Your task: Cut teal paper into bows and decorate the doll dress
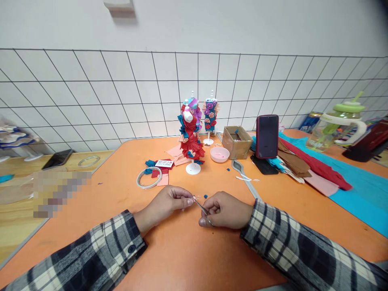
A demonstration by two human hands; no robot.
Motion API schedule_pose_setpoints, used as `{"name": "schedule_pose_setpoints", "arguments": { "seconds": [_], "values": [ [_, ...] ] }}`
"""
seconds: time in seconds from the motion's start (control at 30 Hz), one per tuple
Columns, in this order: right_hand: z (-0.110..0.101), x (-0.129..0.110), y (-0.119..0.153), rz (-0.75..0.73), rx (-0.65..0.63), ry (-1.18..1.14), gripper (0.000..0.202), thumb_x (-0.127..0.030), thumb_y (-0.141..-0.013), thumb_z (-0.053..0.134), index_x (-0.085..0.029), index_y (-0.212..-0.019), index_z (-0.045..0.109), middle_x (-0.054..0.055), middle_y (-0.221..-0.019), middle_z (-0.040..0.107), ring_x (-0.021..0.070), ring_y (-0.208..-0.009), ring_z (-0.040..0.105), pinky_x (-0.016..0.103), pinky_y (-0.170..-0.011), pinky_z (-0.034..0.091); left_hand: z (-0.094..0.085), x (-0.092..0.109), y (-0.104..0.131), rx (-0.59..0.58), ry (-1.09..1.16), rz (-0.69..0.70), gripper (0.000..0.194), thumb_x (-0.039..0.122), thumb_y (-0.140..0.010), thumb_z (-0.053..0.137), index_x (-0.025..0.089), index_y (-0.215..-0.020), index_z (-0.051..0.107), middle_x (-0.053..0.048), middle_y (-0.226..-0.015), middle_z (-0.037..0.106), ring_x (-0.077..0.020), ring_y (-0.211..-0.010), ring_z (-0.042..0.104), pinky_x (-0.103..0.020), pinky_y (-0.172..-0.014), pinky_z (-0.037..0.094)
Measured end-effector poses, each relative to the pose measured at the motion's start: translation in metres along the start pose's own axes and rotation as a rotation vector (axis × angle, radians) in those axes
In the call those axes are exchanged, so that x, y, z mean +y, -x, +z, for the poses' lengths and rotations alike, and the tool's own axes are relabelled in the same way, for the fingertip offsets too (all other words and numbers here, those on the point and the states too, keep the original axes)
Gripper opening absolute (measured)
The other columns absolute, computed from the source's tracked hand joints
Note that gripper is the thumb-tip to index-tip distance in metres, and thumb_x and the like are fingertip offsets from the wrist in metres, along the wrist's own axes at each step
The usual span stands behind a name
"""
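Note:
In front of me, my left hand [169,200] pinches a tiny piece of pink paper [195,198] between thumb and fingertips. My right hand [227,210] is closed around the handles of small metal scissors [201,207]. Their tips point left and meet the pink piece at my left fingertips; whether the blades are apart is too small to tell. A dark blue scrap [205,196] lies just beyond the scissors. Further back stands a miniature dress form [190,141] in ruffled red and blue paper on a white base.
Left of centre lie a tape roll [138,182] and pink paper squares [163,180]. Behind are a second dress form [209,117], a pink bowl [220,154] and a cardboard box [238,143]. A phone [267,137] stands upright beside folded coloured paper [318,165]. Grey tweezers [247,182] lie nearer.

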State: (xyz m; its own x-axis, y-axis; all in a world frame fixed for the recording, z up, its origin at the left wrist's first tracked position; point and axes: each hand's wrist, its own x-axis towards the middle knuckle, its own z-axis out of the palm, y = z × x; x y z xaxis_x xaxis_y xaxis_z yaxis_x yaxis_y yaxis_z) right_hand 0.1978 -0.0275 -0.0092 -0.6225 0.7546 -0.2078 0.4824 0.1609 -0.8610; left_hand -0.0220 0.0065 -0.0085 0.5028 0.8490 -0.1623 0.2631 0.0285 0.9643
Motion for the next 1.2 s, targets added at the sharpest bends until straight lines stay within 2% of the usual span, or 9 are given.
{"name": "schedule_pose_setpoints", "arguments": {
  "seconds": [0.13,0.3,0.5,0.67,0.8,1.0,1.2],
  "values": [
    [0.0003,0.0010,-0.0004,0.006,-0.037,-0.064,0.036,-0.051,-0.076,0.066,-0.015,-0.071,0.062,-0.007,-0.051,0.044,0.0063,-0.047,0.035,0.019,-0.045,0.025,0.0008,0.0017,0.0005,-0.016,0.016,-0.012,0.023,0.035,-0.067,0.076,0.015,-0.080,0.076,-0.002,-0.068,0.070,-0.0115,-0.058,0.052,-0.023,-0.057,0.038],
    [-0.0001,-0.0022,0.0007,0.034,-0.022,-0.080,0.037,-0.051,-0.075,0.068,-0.014,-0.071,0.064,-0.008,-0.048,0.041,0.0056,-0.045,0.032,0.019,-0.042,0.022,0.0010,0.0025,0.0017,-0.026,0.021,-0.015,0.021,0.034,-0.069,0.075,0.016,-0.079,0.076,0.000,-0.063,0.067,-0.0107,-0.056,0.050,-0.023,-0.056,0.037],
    [-0.0009,-0.0048,0.0013,0.059,-0.054,-0.107,0.037,-0.050,-0.072,0.071,-0.013,-0.077,0.068,-0.005,-0.051,0.053,0.0070,-0.047,0.044,0.018,-0.045,0.030,0.0016,0.0044,0.0021,-0.018,-0.009,-0.031,0.023,0.035,-0.067,0.075,0.015,-0.079,0.075,-0.001,-0.065,0.068,-0.0123,-0.057,0.052,-0.024,-0.058,0.038],
    [-0.0017,-0.0032,0.0016,0.068,-0.036,-0.083,0.035,-0.048,-0.072,0.072,-0.013,-0.074,0.068,-0.004,-0.050,0.053,0.0065,-0.045,0.044,0.017,-0.042,0.030,0.0035,0.0066,0.0029,-0.008,-0.012,-0.021,0.021,0.036,-0.067,0.075,0.016,-0.073,0.074,0.000,-0.060,0.065,-0.0117,-0.056,0.050,-0.024,-0.055,0.036],
    [-0.0019,-0.0063,0.0023,0.086,-0.063,-0.132,0.033,-0.044,-0.071,0.073,-0.013,-0.079,0.069,-0.004,-0.051,0.056,0.0072,-0.045,0.050,0.016,-0.044,0.034,0.0038,0.0055,0.0020,-0.009,-0.015,-0.020,0.023,0.037,-0.065,0.076,0.016,-0.073,0.074,-0.001,-0.061,0.066,-0.0119,-0.056,0.051,-0.024,-0.056,0.037],
    [-0.0019,-0.0047,0.0022,0.111,-0.068,-0.143,0.031,-0.043,-0.070,0.074,-0.013,-0.073,0.067,-0.004,-0.049,0.056,0.0070,-0.043,0.050,0.016,-0.042,0.034,0.0037,0.0055,0.0016,-0.010,-0.007,-0.013,0.023,0.037,-0.065,0.076,0.016,-0.072,0.074,-0.001,-0.062,0.067,-0.0117,-0.056,0.052,-0.023,-0.055,0.038],
    [-0.0021,-0.0079,0.0025,0.106,-0.074,-0.208,0.034,-0.043,-0.069,0.075,-0.012,-0.083,0.070,-0.003,-0.050,0.057,0.0083,-0.045,0.053,0.017,-0.045,0.039,0.0030,0.0042,0.0018,-0.006,-0.009,-0.015,0.024,0.037,-0.066,0.077,0.015,-0.074,0.074,-0.002,-0.065,0.069,-0.0125,-0.058,0.054,-0.023,-0.056,0.039]
  ]
}}
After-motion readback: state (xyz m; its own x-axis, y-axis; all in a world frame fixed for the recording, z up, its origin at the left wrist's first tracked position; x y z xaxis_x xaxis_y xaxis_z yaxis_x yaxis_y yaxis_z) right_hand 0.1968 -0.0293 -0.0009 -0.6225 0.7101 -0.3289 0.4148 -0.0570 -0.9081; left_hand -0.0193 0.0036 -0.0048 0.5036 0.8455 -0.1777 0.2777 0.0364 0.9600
